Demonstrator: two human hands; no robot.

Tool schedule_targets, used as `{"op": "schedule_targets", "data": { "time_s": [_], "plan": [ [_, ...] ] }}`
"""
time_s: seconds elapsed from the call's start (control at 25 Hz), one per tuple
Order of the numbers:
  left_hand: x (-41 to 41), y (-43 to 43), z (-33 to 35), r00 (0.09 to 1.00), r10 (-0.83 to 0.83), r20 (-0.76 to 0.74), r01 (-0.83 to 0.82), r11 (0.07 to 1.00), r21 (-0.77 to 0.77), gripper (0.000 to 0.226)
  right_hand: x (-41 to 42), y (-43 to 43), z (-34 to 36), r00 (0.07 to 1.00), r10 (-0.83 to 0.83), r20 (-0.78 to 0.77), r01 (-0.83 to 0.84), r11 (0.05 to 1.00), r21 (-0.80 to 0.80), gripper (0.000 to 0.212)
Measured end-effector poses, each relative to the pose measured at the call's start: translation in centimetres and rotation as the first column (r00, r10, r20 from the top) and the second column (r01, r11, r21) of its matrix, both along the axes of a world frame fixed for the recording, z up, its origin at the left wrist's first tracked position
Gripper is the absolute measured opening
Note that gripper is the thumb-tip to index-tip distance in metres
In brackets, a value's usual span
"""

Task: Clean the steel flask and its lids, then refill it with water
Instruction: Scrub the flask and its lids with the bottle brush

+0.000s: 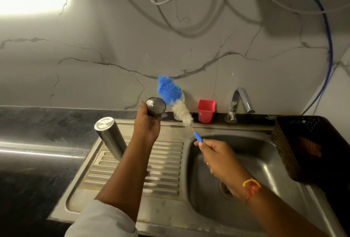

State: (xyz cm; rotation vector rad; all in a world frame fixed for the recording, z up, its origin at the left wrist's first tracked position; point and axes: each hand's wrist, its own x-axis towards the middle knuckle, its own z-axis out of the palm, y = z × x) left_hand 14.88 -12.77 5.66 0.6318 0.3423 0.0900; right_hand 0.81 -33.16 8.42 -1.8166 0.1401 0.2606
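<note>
Above the sink (265, 163), left hand (146, 125) grips the steel cup lid (155, 106) tilted up beside the bottle brush (170, 93) the right hand (219, 156) holds by its handle, guessing for scrubbing inside, steel flask (110, 136) parked on the sink's drainboard (164, 163).

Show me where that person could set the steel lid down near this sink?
Bare room: the ribbed drainboard between the standing flask and the basin, and the dark counter left of the flask. Crowded: the back ledge by the red cup and tap, and the basket on the right.
</note>
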Motion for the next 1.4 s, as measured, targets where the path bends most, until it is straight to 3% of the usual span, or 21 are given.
{"op": "schedule_targets", "data": {
  "time_s": [0.12, 0.32, 0.52, 0.64, 0.68, 0.92, 1.12, 1.28, 1.4],
  "plan": [
    [1.1, 1.4, -0.4, 1.0, -0.008, 0.012, 0.006, 0.992, 0.128, 0.039, 1.1, -0.3, -0.2, 0.999, 0.02, 0.04, -0.014, 0.99, -0.14, 0.037],
    [1.9, 3.9, -0.4, 0.998, -0.061, 0.022, 0.052, 0.954, 0.295, 0.034, 0.9, -0.9, -1.2, 0.983, 0.073, 0.169, -0.016, 0.948, -0.318, 0.029],
    [2.2, 4.3, -0.4, 0.995, -0.089, 0.048, 0.078, 0.977, 0.198, 0.03, 0.4, -0.5, -1.3, 0.971, 0.118, 0.209, -0.032, 0.926, -0.375, 0.019],
    [2.2, 2.9, -0.3, 0.993, -0.121, 0.015, 0.117, 0.982, 0.15, 0.062, 1.8, 0.2, -1.1, 0.955, 0.144, 0.258, -0.03, 0.915, -0.401, 0.031],
    [2.2, 2.3, -0.1, 0.992, -0.13, 0.003, 0.128, 0.982, 0.137, 0.063, 2.2, 0.5, -1.2, 0.953, 0.143, 0.267, -0.023, 0.914, -0.405, 0.035],
    [2.5, 1.7, 0.6, 0.998, -0.059, -0.016, 0.058, 0.997, -0.053, 0.054, 0.6, 0.5, -2.4, 0.966, 0.171, 0.194, -0.09, 0.925, -0.37, 0.029],
    [1.1, -1.3, 0.5, 0.995, -0.099, -0.011, 0.098, 0.993, -0.058, 0.052, 2.3, 2.1, -2.0, 0.971, 0.129, 0.2, -0.051, 0.933, -0.356, 0.032],
    [2.5, 0.9, 2.0, 0.999, 0.022, -0.026, -0.027, 0.979, -0.203, 0.05, -0.5, 1.3, -2.9, 0.968, 0.182, 0.171, -0.111, 0.927, -0.359, 0.034],
    [1.5, 0.1, 1.4, 0.998, -0.049, -0.026, 0.046, 0.993, -0.107, 0.053, 0.7, 1.5, -2.7, 0.97, 0.163, 0.181, -0.084, 0.921, -0.381, 0.032]
  ]
}}
